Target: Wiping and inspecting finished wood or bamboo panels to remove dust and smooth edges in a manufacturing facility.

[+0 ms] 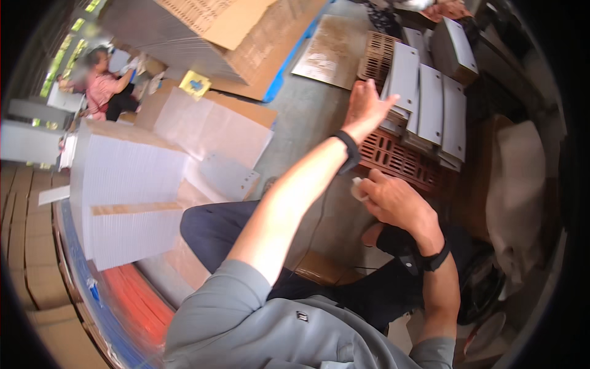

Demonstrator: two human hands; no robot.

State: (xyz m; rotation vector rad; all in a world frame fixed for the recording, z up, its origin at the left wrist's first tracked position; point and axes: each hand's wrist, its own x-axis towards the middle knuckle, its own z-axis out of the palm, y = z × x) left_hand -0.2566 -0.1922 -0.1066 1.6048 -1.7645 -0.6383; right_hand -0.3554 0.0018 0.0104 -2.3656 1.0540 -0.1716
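Note:
My left hand (367, 107) reaches forward to the left side of a stack of white, slightly curved sheets (404, 77). Its thumb stands apart from the fingers and lies over the stack's edge. Further stacks of the same sheets, one (431, 104) beside it and another (453, 120) at the right, have small dark holes near their ends. They rest on a brown slotted plastic crate (399, 161). Closer to me, my right hand (396, 202) is closed around a small white piece (358, 189), whose kind I cannot make out.
A tall stack of white sheets (132, 166) stands at my left, with loose sheets beside it. Cardboard (246, 46) is piled on a blue-edged pallet ahead. A flat board (332, 49) lies on the floor. Far left, another person (104, 86) sits working. Whitish cloth (519, 190) hangs at right.

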